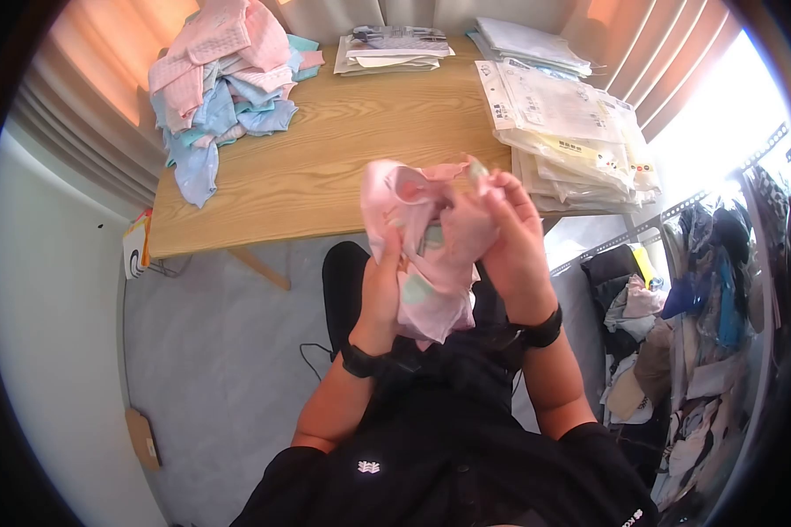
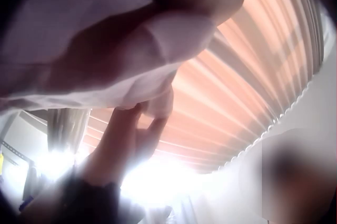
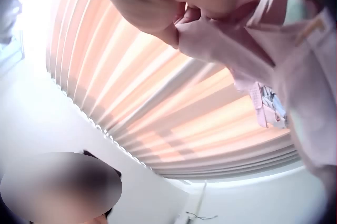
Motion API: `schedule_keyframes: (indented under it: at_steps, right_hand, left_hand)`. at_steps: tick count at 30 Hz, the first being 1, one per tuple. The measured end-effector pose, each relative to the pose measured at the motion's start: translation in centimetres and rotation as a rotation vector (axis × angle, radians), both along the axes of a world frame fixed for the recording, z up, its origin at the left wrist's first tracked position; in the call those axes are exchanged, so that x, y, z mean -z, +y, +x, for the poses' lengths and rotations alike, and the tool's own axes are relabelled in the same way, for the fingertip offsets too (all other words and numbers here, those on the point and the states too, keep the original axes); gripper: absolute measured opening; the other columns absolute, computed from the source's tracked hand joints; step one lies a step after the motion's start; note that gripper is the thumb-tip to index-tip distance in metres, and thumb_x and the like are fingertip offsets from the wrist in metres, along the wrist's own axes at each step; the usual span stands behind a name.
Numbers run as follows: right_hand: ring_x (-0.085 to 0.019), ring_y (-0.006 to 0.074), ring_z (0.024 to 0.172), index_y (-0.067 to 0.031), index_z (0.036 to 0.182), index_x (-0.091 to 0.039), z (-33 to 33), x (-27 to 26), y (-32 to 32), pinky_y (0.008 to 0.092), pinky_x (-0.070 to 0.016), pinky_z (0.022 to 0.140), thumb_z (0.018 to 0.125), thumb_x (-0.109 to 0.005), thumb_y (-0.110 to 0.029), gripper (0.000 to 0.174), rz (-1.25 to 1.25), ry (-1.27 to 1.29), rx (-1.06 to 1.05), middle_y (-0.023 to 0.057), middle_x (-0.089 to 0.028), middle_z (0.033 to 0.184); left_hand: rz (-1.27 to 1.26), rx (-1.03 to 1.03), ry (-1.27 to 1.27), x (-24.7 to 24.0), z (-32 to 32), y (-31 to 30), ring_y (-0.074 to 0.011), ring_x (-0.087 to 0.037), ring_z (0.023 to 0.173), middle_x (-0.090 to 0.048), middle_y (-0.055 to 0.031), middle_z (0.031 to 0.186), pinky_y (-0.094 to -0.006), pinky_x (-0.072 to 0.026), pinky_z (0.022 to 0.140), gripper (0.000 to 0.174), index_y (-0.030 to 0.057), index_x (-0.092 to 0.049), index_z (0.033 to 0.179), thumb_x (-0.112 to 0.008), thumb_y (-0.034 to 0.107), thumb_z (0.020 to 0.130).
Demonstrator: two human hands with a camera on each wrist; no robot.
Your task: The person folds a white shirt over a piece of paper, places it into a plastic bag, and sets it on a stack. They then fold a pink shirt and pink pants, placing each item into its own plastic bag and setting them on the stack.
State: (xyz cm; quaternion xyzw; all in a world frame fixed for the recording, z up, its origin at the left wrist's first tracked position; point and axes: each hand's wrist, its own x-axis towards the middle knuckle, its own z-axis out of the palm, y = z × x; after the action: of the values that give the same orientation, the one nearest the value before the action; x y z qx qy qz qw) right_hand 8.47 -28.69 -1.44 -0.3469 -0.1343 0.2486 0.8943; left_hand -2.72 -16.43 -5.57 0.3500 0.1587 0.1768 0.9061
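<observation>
- Fingers of the left hand (image 1: 380, 279) curl around a pink garment (image 1: 431, 255).
- Right hand (image 1: 511, 241) pinches its upper edge.
- Garment hangs bunched above the lap, before the wooden table (image 1: 325, 167).

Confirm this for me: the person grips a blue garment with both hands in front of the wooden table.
Wrong in one point: the garment is pink, not blue, as the head view shows. The left hand and right hand both grip it in front of the wooden table.
</observation>
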Motion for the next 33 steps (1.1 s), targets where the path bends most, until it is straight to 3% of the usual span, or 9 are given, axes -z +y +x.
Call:
schedule_keyframes:
  at_steps: [2,6,9,14,15,18,23,27,33]
  right_hand:
    - [-0.063,0.0159,0.102,-0.0078,0.12,-0.054,0.6,-0.3,-0.5,0.0339,-0.0536,0.087,0.098,-0.057,-0.004,0.023,0.106,0.126,0.079,0.0058,-0.063,0.111]
    - [-0.063,0.0186,0.103,-0.0102,0.129,-0.049,2.4,2.5,-2.3,0.033,-0.0517,0.089,0.096,-0.055,0.0,0.036,0.217,0.125,-0.009,0.0075,-0.062,0.115]
    - [-0.062,0.0188,0.103,-0.0095,0.134,-0.046,1.9,3.0,-2.5,0.0338,-0.0517,0.088,0.096,-0.054,-0.004,0.038,0.087,0.211,-0.154,0.0087,-0.061,0.116]
    - [-0.059,0.0115,0.104,-0.0048,0.148,-0.034,-0.4,4.8,-0.7,0.0291,-0.0492,0.086,0.097,-0.064,-0.02,0.061,-0.526,-0.174,-0.309,0.0073,-0.058,0.124]
    - [-0.061,0.0094,0.096,-0.0015,0.142,-0.043,-1.5,4.5,0.1,0.026,-0.0494,0.082,0.097,-0.065,-0.018,0.053,-0.537,-0.278,-0.225,0.0063,-0.061,0.12]
    - [-0.062,0.0073,0.084,0.0022,0.128,-0.058,-2.0,7.3,1.5,0.0223,-0.049,0.076,0.098,-0.063,-0.014,0.034,-0.383,-0.251,-0.019,0.0028,-0.067,0.105]
    - [-0.065,0.0084,0.083,0.0035,0.117,-0.065,-1.5,7.5,1.3,0.0224,-0.05,0.073,0.102,-0.056,-0.011,0.023,-0.246,-0.124,0.142,0.0018,-0.069,0.096]
    - [-0.065,0.0116,0.095,0.0028,0.124,-0.06,-0.9,5.9,0.6,0.0262,-0.0521,0.083,0.105,-0.049,-0.013,0.027,-0.086,0.06,0.166,0.0075,-0.068,0.11]
    - [-0.059,0.0241,0.114,-0.0032,0.132,-0.049,3.3,5.0,-2.0,0.0434,-0.0493,0.096,0.107,-0.042,-0.019,0.031,0.064,0.033,0.234,0.012,-0.059,0.126]
  left_hand:
    - [-0.143,0.058,-0.051,1.8,-0.2,1.4,-0.0202,-0.062,0.112,-0.06,-0.0131,0.129,-0.0349,-0.0513,0.095,0.05,0.0007,-0.045,0.14,-0.042,0.038,0.107]
    - [-0.133,0.056,-0.224,1.6,0.2,2.2,-0.023,-0.059,0.118,-0.057,-0.0137,0.134,-0.0386,-0.0496,0.099,0.05,0.0015,-0.042,0.141,-0.039,0.038,0.108]
    - [-0.089,0.062,-0.265,1.7,0.4,2.5,-0.0269,-0.057,0.123,-0.056,-0.0149,0.136,-0.0429,-0.0476,0.103,0.05,0.002,-0.041,0.142,-0.037,0.039,0.108]
    - [0.185,0.085,-0.123,2.0,0.0,2.6,-0.0236,-0.058,0.12,-0.056,-0.0145,0.133,-0.0384,-0.0483,0.1,0.052,-0.0008,-0.041,0.142,-0.043,0.038,0.107]
    - [0.244,0.087,-0.092,2.0,0.0,2.4,-0.0216,-0.058,0.118,-0.058,-0.0136,0.131,-0.0364,-0.0482,0.098,0.052,-0.0014,-0.043,0.14,-0.044,0.038,0.107]
    - [0.384,0.095,-0.082,1.6,-0.2,1.9,-0.0129,-0.058,0.108,-0.062,-0.0092,0.122,-0.0282,-0.0462,0.092,0.051,-0.0026,-0.051,0.134,-0.048,0.039,0.106]
    - [0.108,0.006,-0.243,2.4,-0.4,3.8,-0.0221,-0.054,0.122,-0.056,-0.0115,0.134,-0.0393,-0.0425,0.105,0.05,0.001,-0.045,0.14,-0.044,0.038,0.106]
    - [-0.073,-0.093,-0.379,1.2,0.7,6.1,-0.027,-0.052,0.127,-0.055,-0.0111,0.139,-0.0453,-0.0403,0.109,0.046,0.0053,-0.047,0.14,-0.041,0.037,0.107]
    - [-0.161,-0.224,-0.327,0.6,4.9,13.5,-0.0274,-0.06,0.118,-0.061,-0.0122,0.132,-0.0454,-0.046,0.105,0.041,0.0039,-0.051,0.137,-0.046,0.03,0.106]
